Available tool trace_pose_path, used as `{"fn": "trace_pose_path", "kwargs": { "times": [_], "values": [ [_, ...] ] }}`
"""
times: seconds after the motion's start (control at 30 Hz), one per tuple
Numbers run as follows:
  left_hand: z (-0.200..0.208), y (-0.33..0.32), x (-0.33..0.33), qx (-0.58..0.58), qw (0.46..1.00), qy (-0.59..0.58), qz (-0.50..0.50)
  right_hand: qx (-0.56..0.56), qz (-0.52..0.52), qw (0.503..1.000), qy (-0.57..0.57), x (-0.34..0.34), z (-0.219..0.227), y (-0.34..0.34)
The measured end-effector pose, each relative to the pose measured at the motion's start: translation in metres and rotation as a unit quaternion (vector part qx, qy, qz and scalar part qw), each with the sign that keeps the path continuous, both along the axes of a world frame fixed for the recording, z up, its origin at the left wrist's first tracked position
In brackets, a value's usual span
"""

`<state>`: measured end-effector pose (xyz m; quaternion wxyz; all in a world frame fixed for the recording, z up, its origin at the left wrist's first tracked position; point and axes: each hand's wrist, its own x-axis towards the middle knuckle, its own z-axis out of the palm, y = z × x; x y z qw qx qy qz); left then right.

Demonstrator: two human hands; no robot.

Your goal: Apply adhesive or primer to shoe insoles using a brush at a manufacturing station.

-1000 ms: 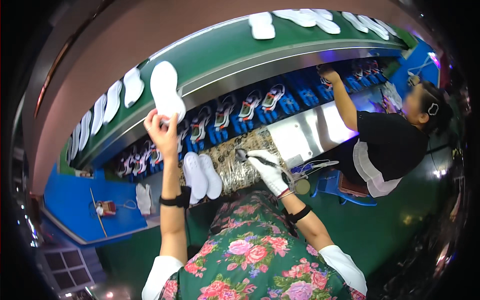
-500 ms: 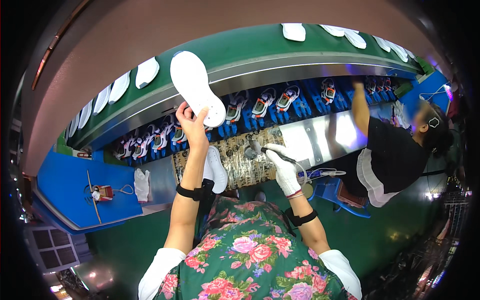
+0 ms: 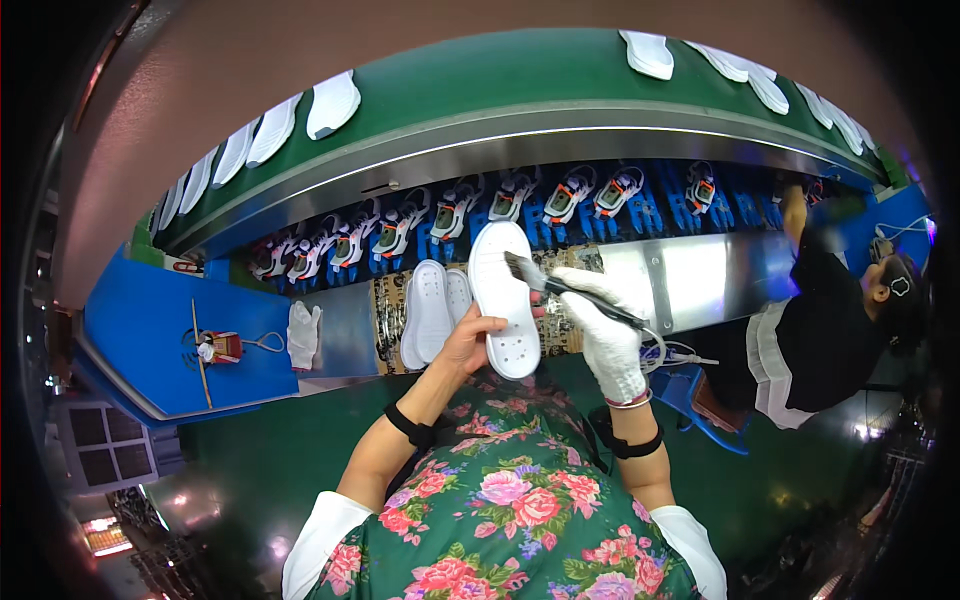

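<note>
"Holding what, in the middle there?"

"Gripping a white shoe sole point(image 3: 508, 302) in the bare left hand point(image 3: 466, 340), with thumb over one edge and fingers behind. Holding it up above the front of the bench, with its holed end toward the floral apron point(image 3: 500, 490)."

"And with the other one?"

"Closed around a brush point(image 3: 540, 279) in the white-gloved right hand point(image 3: 607, 335). Angling dark bristles over the upper half of the sole; cannot tell whether pressing or just hovering."

"Seeing more beside it?"

"Seeing two more white soles point(image 3: 428, 310), side by side, on the brown patterned bench cover point(image 3: 389, 300), just left of the held one."

"And farther back?"

"Finding a row of shoe uppers point(image 3: 455, 208) on blue supports, below a green belt point(image 3: 480, 80) with white soles along it."

"And off to the right?"

"Spotting a co-worker point(image 3: 840, 330) in black, with one arm stretched toward that row."
</note>
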<state>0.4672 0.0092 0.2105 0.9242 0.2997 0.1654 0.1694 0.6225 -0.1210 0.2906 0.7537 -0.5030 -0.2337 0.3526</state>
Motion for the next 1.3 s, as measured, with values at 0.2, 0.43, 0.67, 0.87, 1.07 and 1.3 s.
{"fn": "trace_pose_path", "kwargs": {
  "times": [0.2,0.43,0.67,0.87,1.07,1.3],
  "values": [
    [0.011,-0.007,0.011,-0.226,0.969,-0.098,-0.013,-0.045,0.022,0.978,-0.201,-0.009,0.021,0.003],
    [0.028,-0.027,0.026,-0.197,0.979,-0.038,0.025,-0.026,-0.056,0.942,-0.328,-0.004,0.023,0.001],
    [0.035,-0.038,0.037,-0.162,0.985,-0.058,0.022,0.006,-0.100,0.864,-0.493,0.008,0.021,0.004],
    [0.043,-0.049,0.047,-0.052,0.997,0.027,0.042,0.006,-0.124,0.788,-0.603,0.009,0.021,0.004],
    [0.033,-0.044,0.045,-0.060,0.998,0.030,0.007,0.028,-0.050,0.815,-0.576,-0.006,0.021,-0.005],
    [0.033,-0.044,0.047,-0.079,0.996,0.031,0.029,-0.008,-0.062,0.816,-0.575,0.004,0.031,-0.011]
  ]
}}
